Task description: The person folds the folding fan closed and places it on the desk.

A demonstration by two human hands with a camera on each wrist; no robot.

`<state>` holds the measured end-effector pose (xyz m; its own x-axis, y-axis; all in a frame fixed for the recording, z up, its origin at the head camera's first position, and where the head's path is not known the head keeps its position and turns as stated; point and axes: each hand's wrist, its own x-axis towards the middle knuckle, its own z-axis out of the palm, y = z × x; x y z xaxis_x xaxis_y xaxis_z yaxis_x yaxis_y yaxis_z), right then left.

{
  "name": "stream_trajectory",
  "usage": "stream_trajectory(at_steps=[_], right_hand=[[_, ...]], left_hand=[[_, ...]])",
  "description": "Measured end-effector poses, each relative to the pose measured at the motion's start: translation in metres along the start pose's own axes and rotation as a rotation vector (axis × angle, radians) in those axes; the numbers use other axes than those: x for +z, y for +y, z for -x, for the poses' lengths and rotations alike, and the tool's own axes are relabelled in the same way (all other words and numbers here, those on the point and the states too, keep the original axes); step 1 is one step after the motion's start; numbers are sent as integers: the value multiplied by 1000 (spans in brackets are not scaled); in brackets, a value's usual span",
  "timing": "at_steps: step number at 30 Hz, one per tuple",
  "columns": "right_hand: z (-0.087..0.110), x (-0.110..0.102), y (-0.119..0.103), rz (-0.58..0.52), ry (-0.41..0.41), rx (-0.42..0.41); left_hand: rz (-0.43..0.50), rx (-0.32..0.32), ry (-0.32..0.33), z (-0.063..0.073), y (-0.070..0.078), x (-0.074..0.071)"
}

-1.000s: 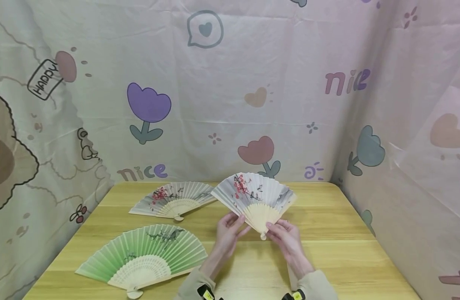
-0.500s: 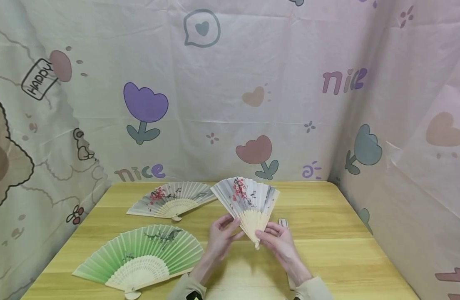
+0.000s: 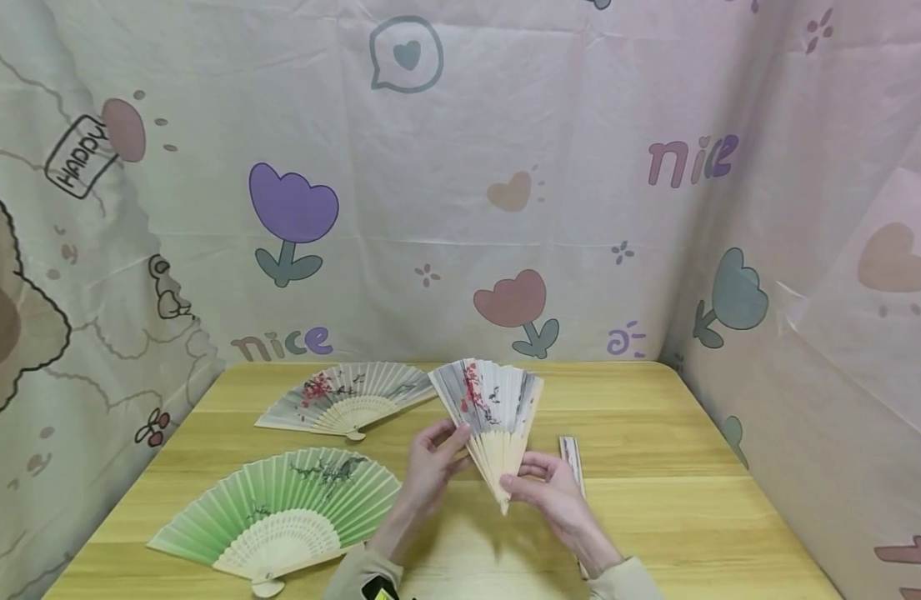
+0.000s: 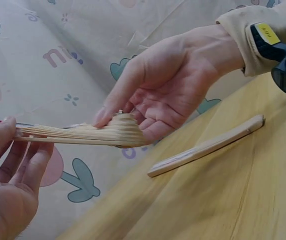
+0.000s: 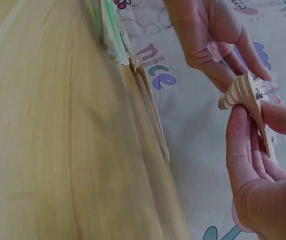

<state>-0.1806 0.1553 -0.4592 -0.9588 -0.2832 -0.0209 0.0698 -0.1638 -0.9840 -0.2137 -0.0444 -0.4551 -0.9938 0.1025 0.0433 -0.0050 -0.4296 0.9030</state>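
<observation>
Between both hands, raised above the table, is a partly spread folding fan (image 3: 492, 408) with grey-white cloth, red blossoms and pale ribs. My left hand (image 3: 430, 467) pinches its left edge between thumb and fingers. Lower down, near the pivot, my right hand (image 3: 553, 496) grips the ribs, thumb on top and fingers beneath. The left wrist view shows the stacked ribs (image 4: 128, 131) from the side, with the right thumb pressing on them. In the right wrist view, the pivot end (image 5: 243, 92) sits between the right thumb and fingers.
A spread green fan (image 3: 280, 517) lies at the front left of the wooden table (image 3: 693, 500). Behind it lies a spread grey fan (image 3: 355, 400) with red blossoms. A folded fan (image 3: 570, 454) lies beside the right hand, partly hidden by it. Printed cloth walls surround the table.
The held fan has narrowed from a wide spread to a partly folded wedge. Both hands have shifted left and slightly toward the body with it. The folded fan on the table shows more now.
</observation>
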Motion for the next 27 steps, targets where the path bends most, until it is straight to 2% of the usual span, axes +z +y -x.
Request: stream_trajectory(at_steps=[8,15,20,27], right_hand=[[2,2,5,63,-113,-60],[3,7,5,85,-138,-48],[4,11,4,90,-149,-28],[6,13,5,109,-178,-44]], left_hand=[[-62,22,-19,1,1,0],[-98,3,-10,1,0,-4],[-111,-8,-30,1,0,-6],[-137,-25,-40,0,0,-7]])
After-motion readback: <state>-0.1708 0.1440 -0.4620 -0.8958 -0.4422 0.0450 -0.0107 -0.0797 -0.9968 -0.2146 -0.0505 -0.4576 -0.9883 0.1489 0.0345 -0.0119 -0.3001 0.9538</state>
